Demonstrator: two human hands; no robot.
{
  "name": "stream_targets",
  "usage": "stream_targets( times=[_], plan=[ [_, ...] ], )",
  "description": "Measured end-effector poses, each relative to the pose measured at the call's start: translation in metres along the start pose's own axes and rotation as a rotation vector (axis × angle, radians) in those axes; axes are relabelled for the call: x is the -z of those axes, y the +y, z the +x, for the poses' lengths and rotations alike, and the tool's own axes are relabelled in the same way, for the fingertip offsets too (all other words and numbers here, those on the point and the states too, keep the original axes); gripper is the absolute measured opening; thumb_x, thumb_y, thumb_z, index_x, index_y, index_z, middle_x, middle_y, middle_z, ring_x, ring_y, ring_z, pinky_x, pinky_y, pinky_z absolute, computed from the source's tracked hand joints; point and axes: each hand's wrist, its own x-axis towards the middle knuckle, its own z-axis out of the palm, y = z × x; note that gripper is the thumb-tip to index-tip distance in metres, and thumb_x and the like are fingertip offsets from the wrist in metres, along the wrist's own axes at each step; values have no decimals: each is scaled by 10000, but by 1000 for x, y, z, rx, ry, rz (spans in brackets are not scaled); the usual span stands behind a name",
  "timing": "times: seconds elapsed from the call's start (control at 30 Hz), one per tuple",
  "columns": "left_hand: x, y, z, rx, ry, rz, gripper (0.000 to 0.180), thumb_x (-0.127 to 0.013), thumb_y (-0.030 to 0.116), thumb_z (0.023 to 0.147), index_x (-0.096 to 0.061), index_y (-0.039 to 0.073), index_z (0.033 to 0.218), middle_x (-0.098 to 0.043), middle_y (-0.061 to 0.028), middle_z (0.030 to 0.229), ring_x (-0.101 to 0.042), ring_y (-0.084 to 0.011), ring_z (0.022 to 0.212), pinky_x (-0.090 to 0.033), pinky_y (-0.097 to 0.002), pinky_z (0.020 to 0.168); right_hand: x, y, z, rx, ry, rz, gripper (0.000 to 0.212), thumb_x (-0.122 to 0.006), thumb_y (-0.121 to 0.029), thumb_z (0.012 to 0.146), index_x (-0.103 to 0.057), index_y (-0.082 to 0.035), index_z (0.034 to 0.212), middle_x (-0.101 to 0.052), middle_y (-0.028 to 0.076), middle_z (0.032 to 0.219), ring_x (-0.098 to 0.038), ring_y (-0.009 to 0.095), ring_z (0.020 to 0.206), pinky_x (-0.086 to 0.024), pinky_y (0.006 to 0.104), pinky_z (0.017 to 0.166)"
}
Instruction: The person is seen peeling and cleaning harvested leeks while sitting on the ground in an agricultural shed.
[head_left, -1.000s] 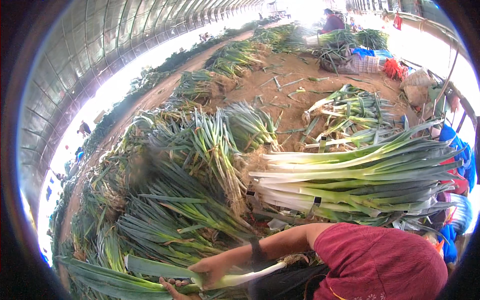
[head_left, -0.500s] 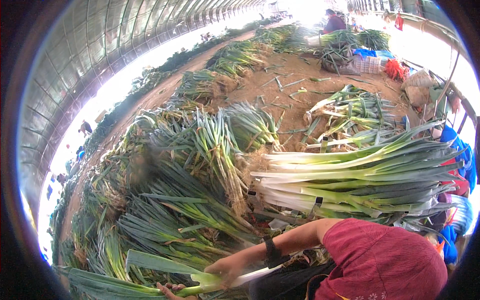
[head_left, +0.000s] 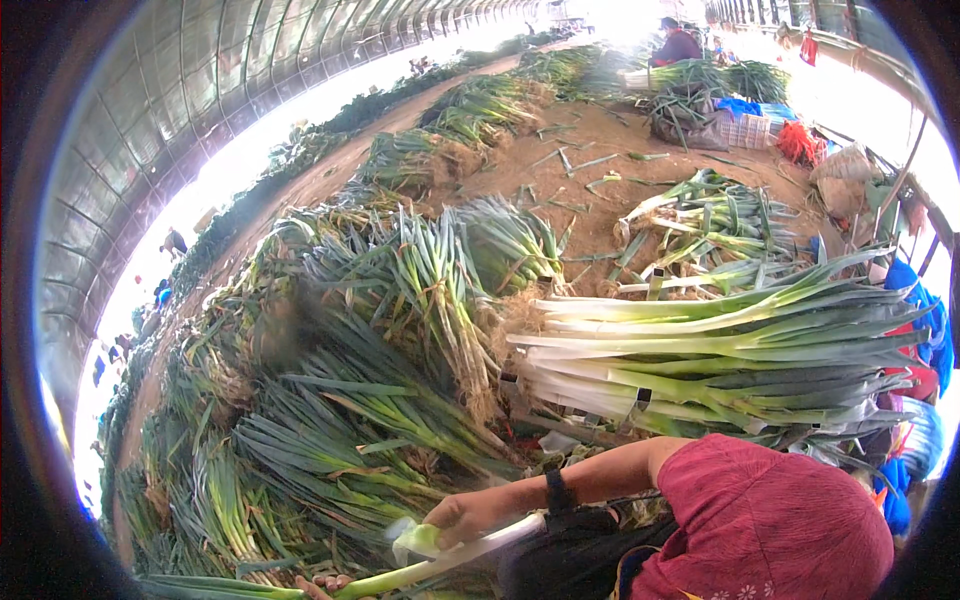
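Observation:
My left hand (head_left: 325, 584), at the lower edge and partly cut off, is closed around the green part of a leek (head_left: 440, 566). The leek slants up to the right, its white shank ending near my dark-trousered leg. Above it my right hand (head_left: 462, 518), with a black band on the wrist, is closed on a pale green leaf sheath (head_left: 414, 541). The sheath is slightly blurred and lies against the leek or just over it; I cannot tell which. Untrimmed leeks (head_left: 330, 450) with dark leaves are heaped beside my hands.
Cleaned leeks (head_left: 700, 350) lie in a big stack on the right, white ends leftward. More leeks (head_left: 710, 215) and leaf scraps lie on the brown soil (head_left: 590, 130). Farther off are a white crate (head_left: 745, 132), red netting (head_left: 800, 143) and a seated person (head_left: 677, 45).
The long green leaf that stretched left from my right hand no longer shows; a short, pale sheath is in its place. My right hand has moved slightly up and right, and my left hand slightly left.

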Motion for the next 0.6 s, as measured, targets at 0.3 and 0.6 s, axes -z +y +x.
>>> stream_targets(
  times=[0.3,0.6],
  plan=[
    [34,-10,11,-162,66,194,508,-584,77,847,-418,14,1323,-556,-203,1155,-555,-334,984,-442,-443,874,15,11,10,-81,-35,-164,263,-488,-181,946,-527,-54,1173,-544,1,894,-477,98,827,-440,299,722],
    [22,40,25,381,133,-1166,158,-612,133,866,-528,14,927,-465,-7,740,-430,-100,608,-401,-252,573,74,13,-32,-31,223,-64,250,-521,-179,937,-532,-34,1140,-555,-27,842,-496,54,727,-424,221,627]
  ],
)
